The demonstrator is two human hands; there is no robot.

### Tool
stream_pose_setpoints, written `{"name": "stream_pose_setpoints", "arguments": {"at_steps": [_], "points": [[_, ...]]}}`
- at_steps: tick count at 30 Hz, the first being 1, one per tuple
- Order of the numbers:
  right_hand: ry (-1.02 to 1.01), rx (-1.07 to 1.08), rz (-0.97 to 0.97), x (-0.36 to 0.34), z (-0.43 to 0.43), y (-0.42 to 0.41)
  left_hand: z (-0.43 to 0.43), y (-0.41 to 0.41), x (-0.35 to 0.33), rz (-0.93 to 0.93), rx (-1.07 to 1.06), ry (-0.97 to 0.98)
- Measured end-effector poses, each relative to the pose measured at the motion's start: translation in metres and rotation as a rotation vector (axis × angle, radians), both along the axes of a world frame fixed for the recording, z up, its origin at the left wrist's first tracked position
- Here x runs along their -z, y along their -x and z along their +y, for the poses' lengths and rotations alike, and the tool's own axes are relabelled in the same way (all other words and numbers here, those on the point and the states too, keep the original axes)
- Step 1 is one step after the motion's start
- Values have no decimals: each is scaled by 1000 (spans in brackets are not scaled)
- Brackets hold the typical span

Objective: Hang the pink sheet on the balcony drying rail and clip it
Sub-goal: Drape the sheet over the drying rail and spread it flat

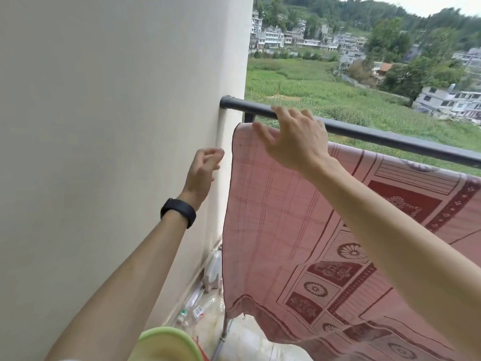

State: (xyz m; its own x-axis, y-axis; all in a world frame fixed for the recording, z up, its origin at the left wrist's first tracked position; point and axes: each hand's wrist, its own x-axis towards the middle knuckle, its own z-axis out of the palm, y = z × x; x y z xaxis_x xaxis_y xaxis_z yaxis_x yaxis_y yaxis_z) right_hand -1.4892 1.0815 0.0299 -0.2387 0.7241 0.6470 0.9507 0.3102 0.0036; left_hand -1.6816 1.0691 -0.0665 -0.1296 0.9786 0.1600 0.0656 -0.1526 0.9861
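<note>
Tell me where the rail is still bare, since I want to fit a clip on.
Bare rail runs from the wall to the right hand, and again beyond it. The sheet hangs just below; the left hand is beside the wall.

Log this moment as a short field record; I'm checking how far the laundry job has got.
place: balcony, white wall on the left
sheet: pink sheet draped over a lower bar just under the dark top rail
clips: none visible
left hand: left hand empty, fingers curled, beside the sheet's left edge, not touching it
right hand: right hand open, at the sheet's top corner by the rail
wrist: black band on the left
floor: bottles along the wall
</note>
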Motion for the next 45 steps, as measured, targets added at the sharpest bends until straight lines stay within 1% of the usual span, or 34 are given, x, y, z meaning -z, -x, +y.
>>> {"name": "stream_pose_setpoints", "arguments": {"at_steps": [2,3,5,11,14,16,19,21,22,24,25,27,28,29,30,32,35,37,40,41,42,45], "points": [[152,68,-12,-3,5,4,9,-5,-24,21,80,26],[152,68,-26,-2,4,7,13,-8,-32,54,134,43],[55,45,-19,4,2,13,17,-11,-41,70,228,72],[-295,-26,-16,38,3,3,23,-14,-30,-136,358,40],[-449,-75,-38,58,9,-2,25,-23,-32,-215,307,5],[-524,-68,-30,68,12,-2,25,-28,-35,-195,233,-56],[-551,-63,-52,78,15,-2,25,-30,-31,-158,184,-125],[-511,-87,-62,80,9,-1,27,-28,-33,-193,224,-142],[-468,-112,-43,75,5,0,29,-26,-35,-214,244,-148],[-358,-130,16,57,-5,3,33,-20,-41,-199,273,-163],[-272,-119,43,43,-7,3,34,-18,-43,-182,278,-166],[-19,-70,108,12,0,6,32,-18,-44,-184,280,-172],[90,-26,102,3,6,9,30,-19,-43,-199,281,-170],[144,21,50,-1,10,11,28,-22,-40,-220,278,-168],[128,56,-17,2,12,13,26,-24,-38,-246,273,-170],[-53,63,-92,16,11,16,26,-25,-32,-289,260,-177],[-279,30,-101,39,7,15,25,-24,-25,-281,245,-203],[-357,17,-75,51,9,11,24,-27,-23,-249,248,-215],[-446,4,-101,63,10,7,24,-29,-27,-267,295,-189],[-438,-3,-112,63,8,7,25,-29,-27,-260,311,-167],[-388,-7,-111,59,6,8,26,-29,-27,-254,334,-139],[-111,-28,-34,28,-2,14,29,-23,-22,-252,381,-49]]}}
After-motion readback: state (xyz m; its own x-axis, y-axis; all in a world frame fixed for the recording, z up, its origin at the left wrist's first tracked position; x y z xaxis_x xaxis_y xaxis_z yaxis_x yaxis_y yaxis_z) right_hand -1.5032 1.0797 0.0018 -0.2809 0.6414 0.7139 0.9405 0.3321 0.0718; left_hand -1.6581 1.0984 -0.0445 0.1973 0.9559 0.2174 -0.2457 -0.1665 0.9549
